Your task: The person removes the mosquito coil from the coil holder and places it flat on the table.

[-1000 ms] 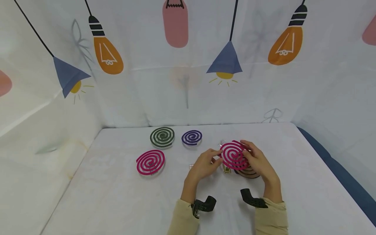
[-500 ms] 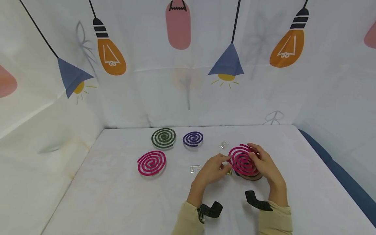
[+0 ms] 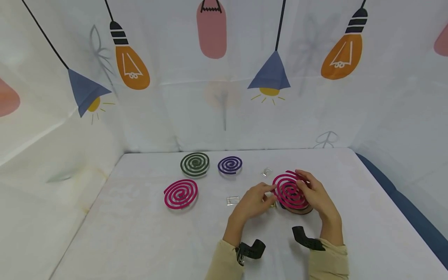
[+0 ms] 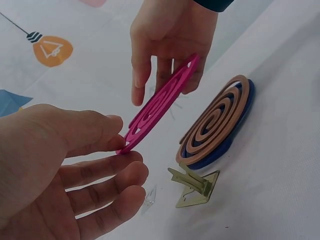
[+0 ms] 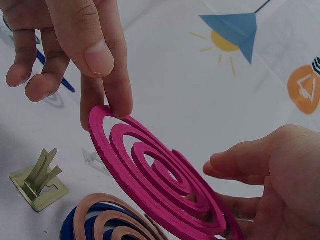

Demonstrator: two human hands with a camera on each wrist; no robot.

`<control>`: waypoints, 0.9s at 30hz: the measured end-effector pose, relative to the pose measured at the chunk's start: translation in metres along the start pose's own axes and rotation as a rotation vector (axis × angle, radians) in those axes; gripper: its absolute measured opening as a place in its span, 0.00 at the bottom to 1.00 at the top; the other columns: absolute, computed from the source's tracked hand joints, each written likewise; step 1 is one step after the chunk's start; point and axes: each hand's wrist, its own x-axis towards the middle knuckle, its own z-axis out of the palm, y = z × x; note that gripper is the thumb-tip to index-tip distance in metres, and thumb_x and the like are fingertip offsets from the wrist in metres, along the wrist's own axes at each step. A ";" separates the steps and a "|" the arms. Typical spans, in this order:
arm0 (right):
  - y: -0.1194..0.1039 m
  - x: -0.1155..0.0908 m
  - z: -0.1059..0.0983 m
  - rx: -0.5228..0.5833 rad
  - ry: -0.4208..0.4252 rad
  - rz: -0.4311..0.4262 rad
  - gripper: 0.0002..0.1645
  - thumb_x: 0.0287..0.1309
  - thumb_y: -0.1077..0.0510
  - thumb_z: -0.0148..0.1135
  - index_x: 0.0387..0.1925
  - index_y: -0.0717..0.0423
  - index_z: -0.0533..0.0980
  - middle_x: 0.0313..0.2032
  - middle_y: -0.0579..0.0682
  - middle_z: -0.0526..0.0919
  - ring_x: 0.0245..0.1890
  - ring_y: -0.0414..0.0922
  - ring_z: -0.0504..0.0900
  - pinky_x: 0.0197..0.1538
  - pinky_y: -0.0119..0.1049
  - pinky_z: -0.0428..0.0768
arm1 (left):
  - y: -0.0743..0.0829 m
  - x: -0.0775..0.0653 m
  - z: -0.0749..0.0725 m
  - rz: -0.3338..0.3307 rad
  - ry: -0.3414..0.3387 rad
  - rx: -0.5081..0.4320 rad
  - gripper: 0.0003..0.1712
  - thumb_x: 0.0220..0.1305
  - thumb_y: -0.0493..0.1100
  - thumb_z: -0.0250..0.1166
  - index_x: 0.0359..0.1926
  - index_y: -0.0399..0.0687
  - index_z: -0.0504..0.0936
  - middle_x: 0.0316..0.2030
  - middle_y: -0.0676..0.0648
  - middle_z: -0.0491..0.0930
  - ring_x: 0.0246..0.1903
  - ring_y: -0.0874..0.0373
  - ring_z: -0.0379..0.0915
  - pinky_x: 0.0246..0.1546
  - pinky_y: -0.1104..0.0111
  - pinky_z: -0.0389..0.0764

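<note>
Both hands hold a pink mosquito coil (image 3: 288, 190), tilted above the table in the wrist views. My left hand (image 3: 254, 200) pinches its left edge between thumb and finger. On the opposite side, my right hand (image 3: 318, 196) grips the rim, thumb above and fingers beneath in the right wrist view. Below the pink coil, a tan mosquito coil (image 4: 214, 122) lies stacked on a dark blue mosquito coil (image 4: 250, 95). Beside that stack stands a small gold-toned metal coil stand (image 4: 197, 187) with upright prongs.
Another pink coil (image 3: 180, 194), a green coil (image 3: 195, 164) and a purple coil (image 3: 229, 165) sit at left and back on the white table (image 3: 140, 233). Small shiny stands (image 3: 232, 200) lie near the left hand and behind the stack. A printed cloth (image 3: 224, 109) encloses the back.
Both hands have shifted right with the pink coil, bringing it over the tan coil's stack and uncovering the shiny stands. Over the last half second, the hands barely move.
</note>
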 end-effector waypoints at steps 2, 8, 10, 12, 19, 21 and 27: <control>0.000 0.000 0.000 0.009 -0.003 0.002 0.30 0.72 0.49 0.41 0.70 0.55 0.56 0.64 0.63 0.65 0.55 0.51 0.72 0.43 0.17 0.70 | 0.000 0.000 0.000 -0.003 -0.001 0.003 0.23 0.66 0.45 0.58 0.61 0.49 0.74 0.45 0.48 0.79 0.34 0.65 0.75 0.34 0.80 0.72; 0.000 0.000 -0.001 0.020 -0.003 0.000 0.30 0.71 0.48 0.42 0.70 0.54 0.56 0.65 0.63 0.64 0.58 0.53 0.70 0.44 0.17 0.70 | 0.000 0.000 -0.001 -0.010 0.001 0.004 0.23 0.66 0.46 0.58 0.61 0.50 0.74 0.46 0.49 0.79 0.35 0.64 0.76 0.34 0.80 0.72; -0.001 0.000 -0.001 0.011 -0.001 0.001 0.31 0.71 0.48 0.41 0.70 0.55 0.56 0.64 0.63 0.65 0.58 0.54 0.70 0.49 0.25 0.73 | 0.000 0.000 0.000 -0.006 0.000 0.003 0.23 0.66 0.45 0.58 0.61 0.49 0.74 0.46 0.49 0.79 0.35 0.63 0.76 0.34 0.80 0.72; -0.001 0.000 -0.001 0.010 -0.004 0.007 0.31 0.71 0.48 0.41 0.70 0.54 0.56 0.65 0.63 0.64 0.60 0.56 0.68 0.56 0.38 0.73 | 0.000 0.001 0.001 -0.001 0.000 0.003 0.23 0.66 0.45 0.58 0.61 0.49 0.74 0.47 0.49 0.79 0.35 0.64 0.76 0.34 0.80 0.72; 0.000 -0.002 -0.002 0.028 -0.016 0.032 0.32 0.71 0.47 0.41 0.70 0.56 0.54 0.66 0.65 0.62 0.64 0.61 0.63 0.64 0.61 0.62 | 0.001 0.003 0.009 -0.015 -0.010 0.005 0.23 0.66 0.46 0.58 0.62 0.51 0.74 0.47 0.49 0.80 0.35 0.67 0.74 0.34 0.80 0.72; 0.001 -0.002 -0.003 0.035 -0.018 0.041 0.32 0.71 0.46 0.41 0.70 0.56 0.54 0.66 0.65 0.62 0.65 0.60 0.62 0.65 0.61 0.62 | 0.001 0.004 0.011 -0.019 -0.010 0.015 0.23 0.66 0.46 0.58 0.62 0.51 0.74 0.47 0.49 0.80 0.36 0.67 0.75 0.35 0.80 0.73; 0.001 -0.003 -0.004 0.046 -0.028 0.074 0.33 0.71 0.46 0.40 0.71 0.55 0.54 0.66 0.65 0.61 0.65 0.60 0.62 0.64 0.61 0.61 | 0.005 0.005 0.012 -0.019 -0.011 0.026 0.23 0.66 0.45 0.58 0.61 0.50 0.74 0.47 0.48 0.80 0.40 0.61 0.79 0.37 0.78 0.74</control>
